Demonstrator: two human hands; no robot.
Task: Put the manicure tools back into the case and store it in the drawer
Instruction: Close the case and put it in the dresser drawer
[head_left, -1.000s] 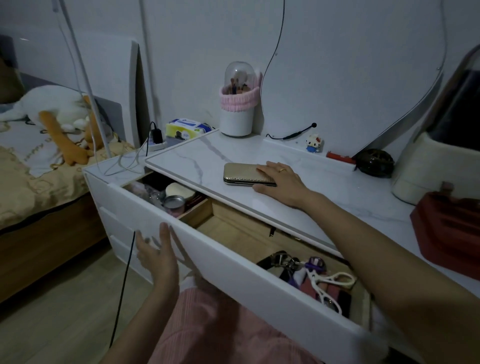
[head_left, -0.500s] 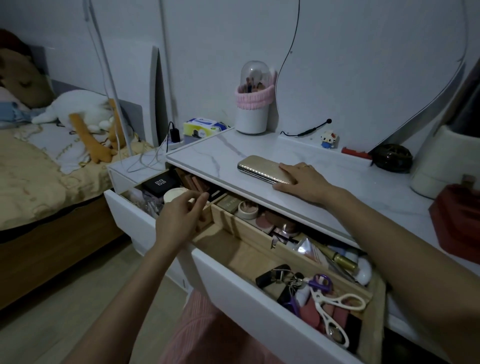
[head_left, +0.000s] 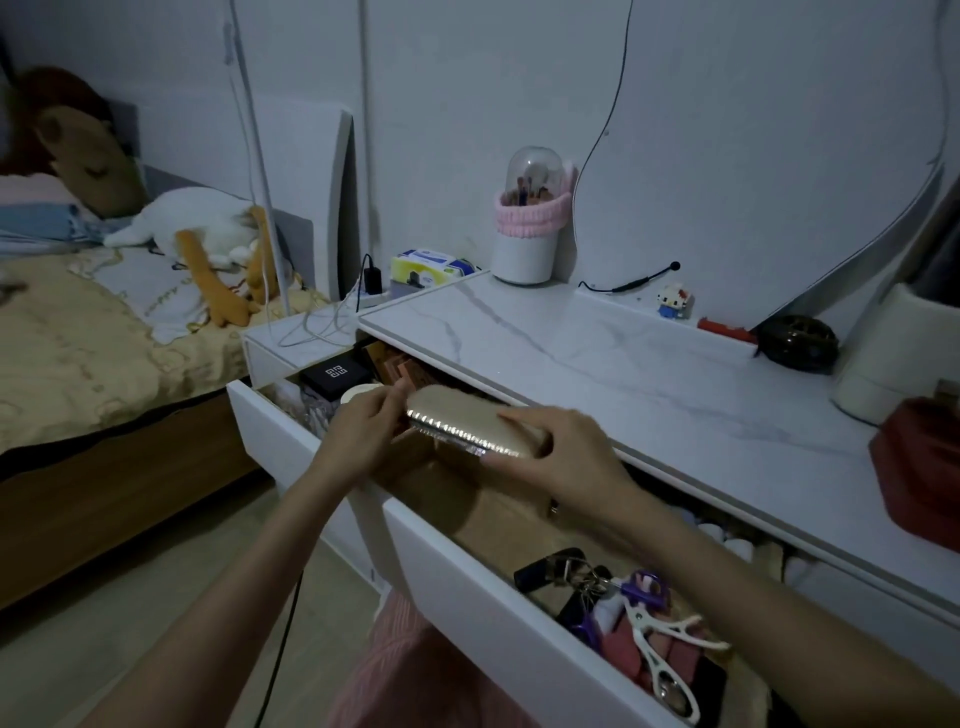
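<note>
— since half a second ago, your right hand (head_left: 558, 457) has lifted the gold case (head_left: 475, 426) off the marble-look tabletop (head_left: 649, 374), and your left hand (head_left: 358, 434) has come off the drawer's inner divider to meet it.

— so where's the case sitting right now?

— it isn't sitting. you've got it in the air above the open drawer (head_left: 467, 587), just in front of the tabletop's edge, lying flat with its studded, glittering rim turned toward you. its lid is shut.

— how are my hands on it?

— your right hand is wrapped around the right end, thumb on top and fingers curled beneath. your left hand is at the left end with its fingertips pinched on or right against the corner; i can't tell for sure whether they actually clamp it.

— what's underneath?

— bare wooden drawer floor directly below the case. toward the near-right end of the drawer you have a jumble: a white eyelash curler (head_left: 660, 654), a purple clip (head_left: 644, 590), something dark with a metal frame, and reddish items i can't make out. at the far-left end there's a black compact with a white logo (head_left: 337, 375).

— and up top?

— a white brush holder with a clear dome and pink band (head_left: 530, 228) stands at the back by the wall, a small cat figurine (head_left: 674, 301) is further right, and a red bag (head_left: 919, 457) rests at the right edge.
</note>
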